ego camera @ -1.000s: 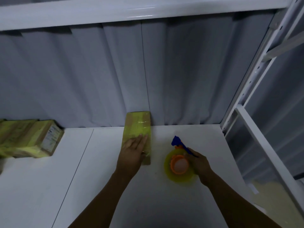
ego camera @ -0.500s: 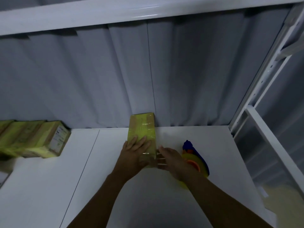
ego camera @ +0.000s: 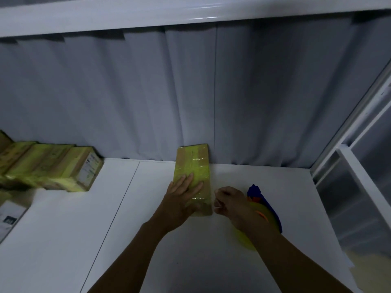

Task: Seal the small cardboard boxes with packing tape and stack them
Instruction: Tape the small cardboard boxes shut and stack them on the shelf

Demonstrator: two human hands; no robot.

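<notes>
A small, oblong brown cardboard box [ego camera: 193,176], wrapped in glossy yellow-green tape that wrinkled and caught the light, lay flat on the smooth white table [ego camera: 84,229]. Its far end touched the pleated grey curtain [ego camera: 254,102] at the back. The left hand [ego camera: 182,195] rested palm down on the near half of the box, fingers straight and slightly spread, pressing the slick top.

The right hand [ego camera: 229,200] sat just beside the box's right near corner with its fingers curled inward. It appeared to pinch a thin, clear strip of packing tape [ego camera: 218,205], though the dim light made that hard to confirm. Behind that wrist lay a tape dispenser [ego camera: 264,210] with a round translucent yellow roll, an orange core and a dark blue plastic handle, partly hidden by the forearm.

Well apart at the left, a row of similar taped cardboard boxes [ego camera: 53,166] sat against the curtain, one showing a white printed label on its end. A flat white sheet of paper [ego camera: 10,214] lay at the table's left edge. A glossy white shelf board [ego camera: 190,11] ran overhead, and a white metal frame [ego camera: 349,144] stood at the right.
</notes>
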